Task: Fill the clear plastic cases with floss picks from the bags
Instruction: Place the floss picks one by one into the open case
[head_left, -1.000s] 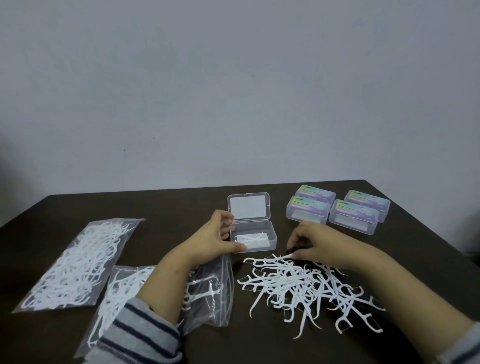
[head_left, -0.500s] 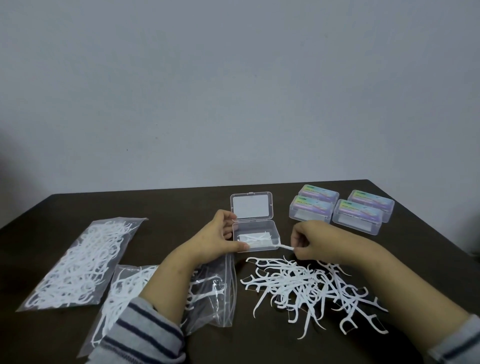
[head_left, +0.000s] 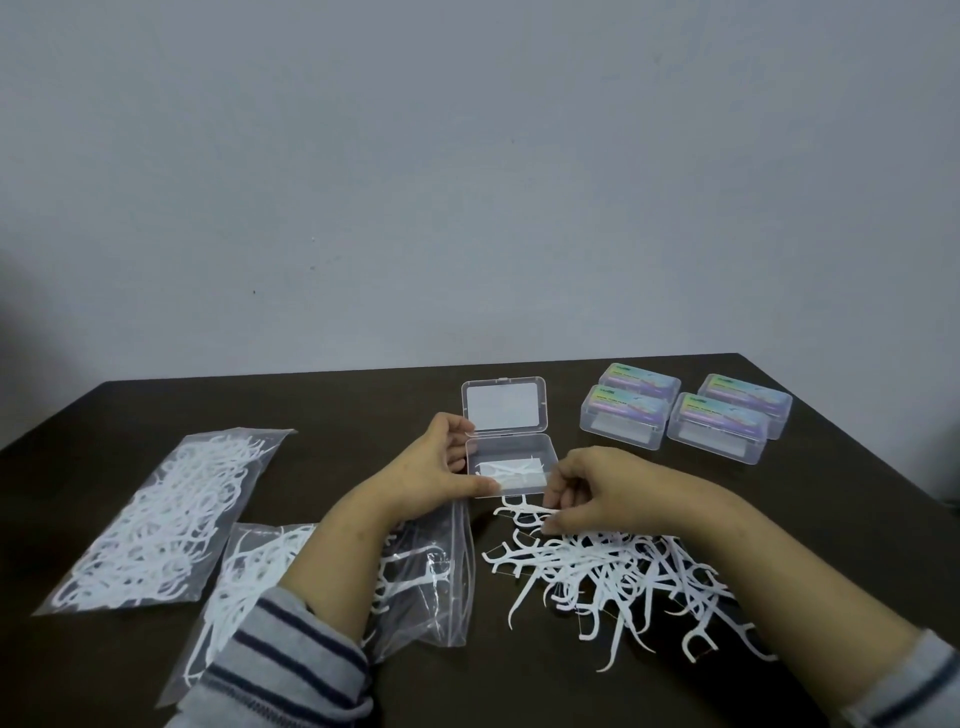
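An open clear case (head_left: 549, 451) sits mid-table with its lid (head_left: 504, 406) tipped back, and a few white floss picks (head_left: 511, 470) lie inside. My left hand (head_left: 431, 470) grips the case's left side, thumb on the front corner. My right hand (head_left: 602, 488) is just right of the case with its fingers curled down, pinching a floss pick (head_left: 522, 506) at the near top of the loose pile (head_left: 613, 571). A full bag (head_left: 161, 519) lies far left. A second bag (head_left: 249, 577), its open end (head_left: 447, 582) toward the pile, lies under my left forearm.
Several closed clear cases with coloured labels (head_left: 623, 415) (head_left: 717, 426) stand in a block at the back right. The dark table's right edge (head_left: 852, 457) runs diagonally close behind them. A grey wall backs the table.
My right hand carried a pick to the case, then dropped back to the top of the pile. My left hand stayed on the case.
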